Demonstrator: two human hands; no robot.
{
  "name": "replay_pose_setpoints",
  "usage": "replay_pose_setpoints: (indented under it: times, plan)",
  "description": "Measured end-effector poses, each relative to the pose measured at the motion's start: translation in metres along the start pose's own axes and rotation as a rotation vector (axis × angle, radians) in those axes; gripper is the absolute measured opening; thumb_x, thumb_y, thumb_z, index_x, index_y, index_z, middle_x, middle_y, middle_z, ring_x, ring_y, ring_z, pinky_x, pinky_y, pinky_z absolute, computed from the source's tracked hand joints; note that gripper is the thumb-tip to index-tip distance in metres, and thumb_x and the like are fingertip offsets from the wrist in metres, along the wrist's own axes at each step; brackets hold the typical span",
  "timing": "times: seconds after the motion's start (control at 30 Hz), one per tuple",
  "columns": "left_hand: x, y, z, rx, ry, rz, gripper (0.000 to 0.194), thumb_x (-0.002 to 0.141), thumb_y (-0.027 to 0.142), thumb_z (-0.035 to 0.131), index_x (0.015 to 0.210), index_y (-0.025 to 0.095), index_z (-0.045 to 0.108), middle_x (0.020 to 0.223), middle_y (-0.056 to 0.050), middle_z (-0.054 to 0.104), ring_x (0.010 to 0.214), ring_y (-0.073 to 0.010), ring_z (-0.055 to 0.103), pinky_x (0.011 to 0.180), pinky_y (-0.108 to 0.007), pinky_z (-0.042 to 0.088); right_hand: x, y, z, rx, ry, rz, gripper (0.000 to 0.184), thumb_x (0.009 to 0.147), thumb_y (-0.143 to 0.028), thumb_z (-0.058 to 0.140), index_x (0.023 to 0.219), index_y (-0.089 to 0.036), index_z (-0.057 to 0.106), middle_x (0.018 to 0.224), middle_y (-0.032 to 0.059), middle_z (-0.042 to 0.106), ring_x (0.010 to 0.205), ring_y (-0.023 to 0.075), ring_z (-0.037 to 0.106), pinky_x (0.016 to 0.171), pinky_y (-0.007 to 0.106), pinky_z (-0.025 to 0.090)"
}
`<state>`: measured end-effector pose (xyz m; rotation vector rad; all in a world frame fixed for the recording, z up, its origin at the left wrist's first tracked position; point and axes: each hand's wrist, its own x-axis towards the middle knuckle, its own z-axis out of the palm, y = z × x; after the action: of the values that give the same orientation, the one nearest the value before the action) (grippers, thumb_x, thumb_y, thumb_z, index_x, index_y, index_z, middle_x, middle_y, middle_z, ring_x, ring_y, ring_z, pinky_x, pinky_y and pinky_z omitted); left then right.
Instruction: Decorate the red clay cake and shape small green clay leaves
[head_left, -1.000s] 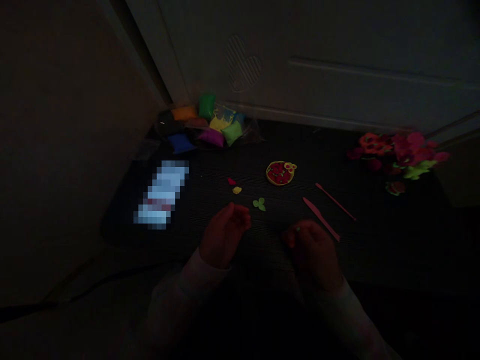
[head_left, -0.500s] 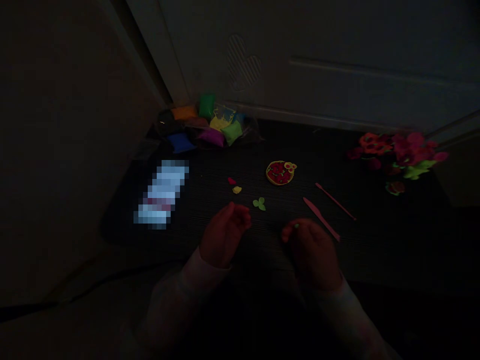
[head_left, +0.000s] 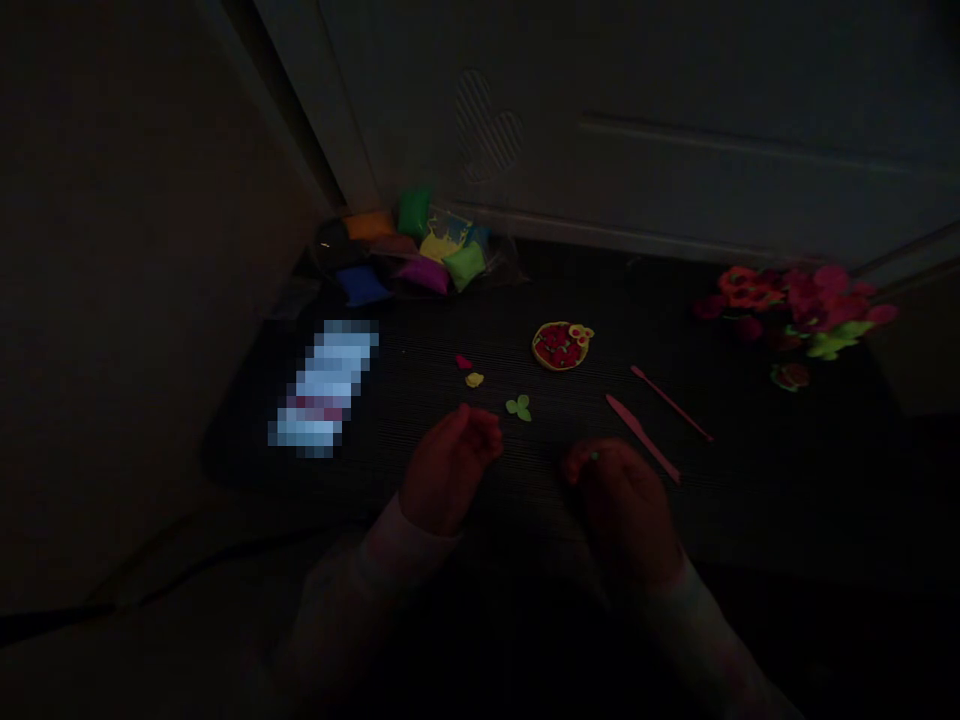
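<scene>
The light is dim. My left hand [head_left: 452,470] rests on the dark tabletop, loosely cupped, its thumb and fingers apart with nothing seen in them. My right hand [head_left: 626,505] is closed, pinching a small green bit of clay [head_left: 595,456] between thumb and finger. Just beyond my left hand lies a three-leaf green clay piece [head_left: 519,407], with a yellow clay piece [head_left: 474,380] and a small red one [head_left: 463,362] farther off. A round clay piece with a yellow rim and red filling [head_left: 561,346] sits behind. Beside my right hand is a pink plastic knife [head_left: 643,437].
A thin pink modelling stick [head_left: 671,403] lies right of the knife. At the back left are several coloured clay packets [head_left: 424,272]; a lit phone [head_left: 324,390] lies in front of them. Clay flowers [head_left: 817,300] stand at the back right, before a pale panel [head_left: 675,170].
My right hand shifts only very slightly, still pinching the green bit of clay. My left hand and the pieces on the table stay where they were.
</scene>
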<state>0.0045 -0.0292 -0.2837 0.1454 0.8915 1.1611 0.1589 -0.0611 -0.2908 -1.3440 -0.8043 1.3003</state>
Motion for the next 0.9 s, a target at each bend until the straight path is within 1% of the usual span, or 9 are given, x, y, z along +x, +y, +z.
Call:
replay_pose_setpoints:
  times: [0.1, 0.13, 0.2, 0.3, 0.4, 0.5, 0.7, 0.8, 0.9]
  plan:
    - [0.0, 0.0, 0.0, 0.004, -0.002, -0.003, 0.022, 0.075, 0.027, 0.053, 0.063, 0.012, 0.062, 0.06, -0.002, 0.059, 0.06, -0.0095, 0.054, 0.058, -0.023, 0.042, -0.001, -0.004, 0.001, -0.061, -0.005, -0.036, 0.019, 0.059, -0.032, 0.068, 0.061, -0.02, 0.054, 0.06, -0.004, 0.056, 0.057, 0.0097, 0.05, 0.053, 0.023, 0.04]
    - [0.0, 0.0, 0.0, 0.005, 0.0, -0.009, 0.021, 0.075, 0.027, 0.053, 0.063, 0.012, 0.062, 0.06, -0.002, 0.059, 0.059, -0.0095, 0.054, 0.058, -0.023, 0.042, -0.002, -0.005, 0.002, -0.118, -0.004, -0.048, 0.018, 0.058, -0.03, 0.068, 0.063, -0.021, 0.054, 0.061, -0.0039, 0.057, 0.057, 0.0101, 0.051, 0.052, 0.023, 0.041]
    - [0.0, 0.0, 0.0, 0.001, 0.004, -0.017, 0.021, 0.074, 0.028, 0.054, 0.063, 0.012, 0.062, 0.06, -0.002, 0.059, 0.059, -0.0095, 0.054, 0.058, -0.022, 0.042, -0.003, -0.008, 0.001, -0.319, -0.011, -0.107, 0.012, 0.064, -0.029, 0.064, 0.07, -0.021, 0.057, 0.065, -0.0022, 0.06, 0.059, 0.0114, 0.054, 0.053, 0.024, 0.043]
    - [0.0, 0.0, 0.0, -0.01, 0.0, -0.017, 0.02, 0.074, 0.028, 0.054, 0.064, 0.012, 0.062, 0.06, -0.001, 0.059, 0.059, -0.0095, 0.054, 0.058, -0.022, 0.043, 0.0, -0.008, -0.005, -0.727, -0.04, -0.365, 0.01, 0.073, -0.027, 0.056, 0.079, -0.02, 0.06, 0.076, 0.0025, 0.064, 0.071, 0.0151, 0.058, 0.065, 0.03, 0.046]
    - [-0.001, 0.0, -0.001, -0.012, -0.005, -0.011, 0.02, 0.073, 0.028, 0.055, 0.063, 0.012, 0.062, 0.06, -0.002, 0.059, 0.059, -0.0095, 0.054, 0.058, -0.023, 0.043, 0.007, -0.004, -0.015, -1.079, -0.039, -0.637, 0.012, 0.075, -0.026, 0.054, 0.078, -0.017, 0.063, 0.079, 0.0067, 0.064, 0.077, 0.0191, 0.057, 0.071, 0.036, 0.045]
    - [-0.001, 0.0, -0.001, -0.011, -0.008, -0.01, 0.021, 0.073, 0.028, 0.054, 0.063, 0.012, 0.062, 0.06, -0.002, 0.059, 0.059, -0.0098, 0.054, 0.058, -0.023, 0.043, 0.013, 0.001, -0.021, -1.251, -0.009, -0.76, 0.015, 0.076, -0.026, 0.054, 0.08, -0.015, 0.063, 0.079, 0.0086, 0.063, 0.075, 0.02, 0.057, 0.068, 0.037, 0.046]
    - [0.001, 0.0, -0.002, -0.018, -0.011, -0.003, 0.022, 0.075, 0.026, 0.052, 0.063, 0.012, 0.063, 0.059, -0.002, 0.059, 0.059, -0.0097, 0.054, 0.057, -0.023, 0.043, 0.01, 0.002, -0.026, -1.285, -0.007, -0.769, 0.023, 0.077, -0.031, 0.053, 0.093, -0.016, 0.06, 0.085, 0.0085, 0.061, 0.079, 0.0199, 0.056, 0.07, 0.037, 0.047]
    - [0.001, 0.0, -0.002, -0.018, -0.006, -0.01, 0.023, 0.076, 0.026, 0.051, 0.063, 0.012, 0.063, 0.059, -0.002, 0.059, 0.059, -0.0096, 0.054, 0.057, -0.023, 0.043, 0.003, 0.002, -0.032, -1.284, -0.063, -0.754, 0.029, 0.079, -0.029, 0.05, 0.103, -0.015, 0.056, 0.093, 0.0099, 0.06, 0.085, 0.0197, 0.055, 0.074, 0.036, 0.046]
    - [0.0, 0.0, -0.002, -0.016, -0.008, -0.013, 0.024, 0.076, 0.026, 0.05, 0.062, 0.012, 0.063, 0.059, -0.002, 0.059, 0.059, -0.0094, 0.054, 0.057, -0.023, 0.043, -0.005, 0.002, -0.038, -1.355, -0.123, -0.764, 0.031, 0.081, -0.028, 0.047, 0.108, -0.015, 0.053, 0.102, 0.0108, 0.058, 0.092, 0.0207, 0.052, 0.078, 0.038, 0.043]
